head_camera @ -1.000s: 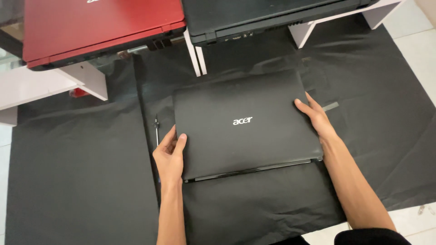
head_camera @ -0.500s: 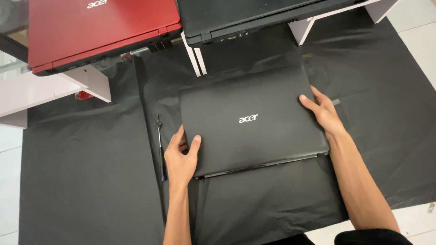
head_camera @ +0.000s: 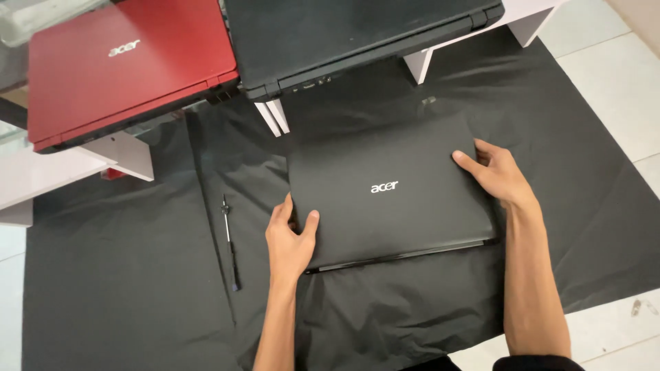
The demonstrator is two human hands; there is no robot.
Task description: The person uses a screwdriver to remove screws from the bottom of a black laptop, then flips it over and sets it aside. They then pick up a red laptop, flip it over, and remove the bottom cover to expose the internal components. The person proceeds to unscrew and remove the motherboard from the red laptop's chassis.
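Note:
A closed black laptop [head_camera: 385, 192] lies lid up on a black cloth [head_camera: 124, 288] spread over the floor. My left hand [head_camera: 292, 237] grips its left edge near the front corner, thumb on top of the lid. My right hand [head_camera: 493, 172] holds the right edge, fingers spread over the lid. A thin dark screwdriver [head_camera: 230, 242] lies on the cloth just left of my left hand.
A closed red laptop [head_camera: 127, 65] and a second closed black laptop [head_camera: 350, 34] rest on low white stands [head_camera: 130, 154] at the back. A small dark piece [head_camera: 428, 101] lies on the cloth behind the laptop. White floor tiles [head_camera: 612, 62] show at the right.
The view has shifted, so the laptop and both hands now sit further right in the picture. Both hands keep their hold on the laptop's edges.

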